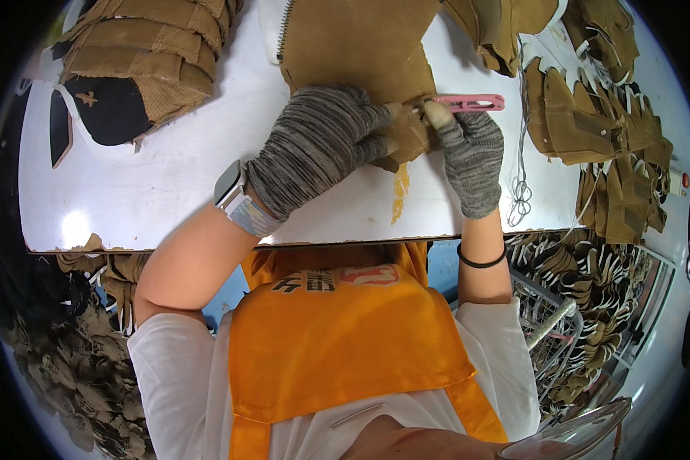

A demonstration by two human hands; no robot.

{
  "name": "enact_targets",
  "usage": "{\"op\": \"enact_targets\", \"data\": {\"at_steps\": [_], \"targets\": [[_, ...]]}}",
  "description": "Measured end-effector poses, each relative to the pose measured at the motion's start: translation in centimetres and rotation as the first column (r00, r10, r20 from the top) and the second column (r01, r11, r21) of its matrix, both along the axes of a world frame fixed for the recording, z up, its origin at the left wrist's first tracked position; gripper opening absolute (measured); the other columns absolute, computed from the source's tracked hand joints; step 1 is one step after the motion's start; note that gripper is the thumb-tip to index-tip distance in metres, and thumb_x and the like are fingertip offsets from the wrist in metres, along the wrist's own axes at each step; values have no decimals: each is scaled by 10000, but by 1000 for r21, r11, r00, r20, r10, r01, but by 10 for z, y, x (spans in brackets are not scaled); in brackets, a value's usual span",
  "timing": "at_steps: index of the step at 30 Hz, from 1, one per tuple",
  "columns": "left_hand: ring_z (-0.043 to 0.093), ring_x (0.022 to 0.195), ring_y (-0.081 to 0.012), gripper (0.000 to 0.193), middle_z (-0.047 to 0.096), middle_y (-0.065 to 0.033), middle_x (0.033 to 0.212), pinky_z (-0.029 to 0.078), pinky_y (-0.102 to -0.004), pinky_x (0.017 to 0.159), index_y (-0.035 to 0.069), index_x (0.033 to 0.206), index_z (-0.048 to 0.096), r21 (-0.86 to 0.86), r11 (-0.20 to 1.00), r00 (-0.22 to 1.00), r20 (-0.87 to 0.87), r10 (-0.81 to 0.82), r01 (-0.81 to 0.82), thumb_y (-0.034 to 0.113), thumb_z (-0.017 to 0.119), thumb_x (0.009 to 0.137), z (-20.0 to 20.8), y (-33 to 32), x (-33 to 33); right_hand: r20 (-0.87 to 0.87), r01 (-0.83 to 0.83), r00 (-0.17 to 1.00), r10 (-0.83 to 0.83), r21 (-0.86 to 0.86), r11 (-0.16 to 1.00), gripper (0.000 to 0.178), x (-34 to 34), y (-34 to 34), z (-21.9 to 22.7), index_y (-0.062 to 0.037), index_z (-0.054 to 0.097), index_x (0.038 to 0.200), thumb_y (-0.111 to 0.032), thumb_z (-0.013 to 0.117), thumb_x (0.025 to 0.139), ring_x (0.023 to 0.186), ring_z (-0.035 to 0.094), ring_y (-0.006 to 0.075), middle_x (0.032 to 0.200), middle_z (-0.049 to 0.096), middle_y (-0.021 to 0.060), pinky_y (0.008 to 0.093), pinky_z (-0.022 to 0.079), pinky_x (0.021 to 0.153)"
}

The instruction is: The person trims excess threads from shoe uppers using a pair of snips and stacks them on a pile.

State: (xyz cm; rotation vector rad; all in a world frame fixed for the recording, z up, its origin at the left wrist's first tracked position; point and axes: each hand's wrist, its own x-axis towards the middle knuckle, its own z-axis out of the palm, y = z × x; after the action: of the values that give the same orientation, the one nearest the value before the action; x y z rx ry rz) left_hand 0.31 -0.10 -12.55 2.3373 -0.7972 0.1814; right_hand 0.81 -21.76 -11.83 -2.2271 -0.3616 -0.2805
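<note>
A brown shoe upper piece (353, 46) lies on the white table, with a narrower perforated part (412, 138) toward me. My left hand (322, 134), in a grey striped glove with bare fingertips, spreads over its near edge. Its thumb and fingers close on the perforated part. My right hand (471, 157), gloved alike, is curled around a slim pink tool with a slotted handle that looks like thread snips (475, 102). The handle points right. Its working end meets the brown piece by the left fingertips, where the fingers hide the tip.
Stacked brown uppers (149, 46) stand at the far left beside a black-lined piece (107, 111). More brown pieces (567, 115) lie along the right side. A thin grey cord (521, 195) hangs near my right wrist. Bundled pieces (575, 276) fill racks below the table's right edge.
</note>
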Motion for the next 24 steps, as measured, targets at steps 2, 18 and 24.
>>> {"op": "enact_targets", "data": {"at_steps": [2, 18, 24], "targets": [[592, 750, -271, 416, 610, -98, 771, 482, -380, 705, 90, 1114, 676, -39, 999, 1000, 0, 7, -7, 307, 729, 762, -1, 0, -2, -32, 98, 995, -95, 103, 990, 203, 3, -4, -2, -30, 711, 927, -222, 659, 888, 636, 583, 127, 715, 654, 49, 263, 474, 599], [585, 781, -275, 369, 599, -108, 753, 475, -377, 722, 95, 1133, 678, 197, 980, 999, -28, 23, -17, 265, 702, 806, 28, -17, -4, -152, 327, 945, -291, 508, 797, 312, -23, -29, 26, 6, 678, 997, -278, 692, 871, 796, 607, 136, 847, 677, 65, 265, 471, 774], [563, 757, -234, 312, 630, -86, 798, 473, -350, 713, 102, 1091, 703, 10, 972, 971, -48, -236, 236, 201, 710, 796, 17, -2, 10, -220, 401, 915, -338, 589, 702, 329, -38, -59, 14, 19, 669, 988, -298, 642, 906, 776, 575, 127, 820, 647, 54, 262, 452, 761]]}}
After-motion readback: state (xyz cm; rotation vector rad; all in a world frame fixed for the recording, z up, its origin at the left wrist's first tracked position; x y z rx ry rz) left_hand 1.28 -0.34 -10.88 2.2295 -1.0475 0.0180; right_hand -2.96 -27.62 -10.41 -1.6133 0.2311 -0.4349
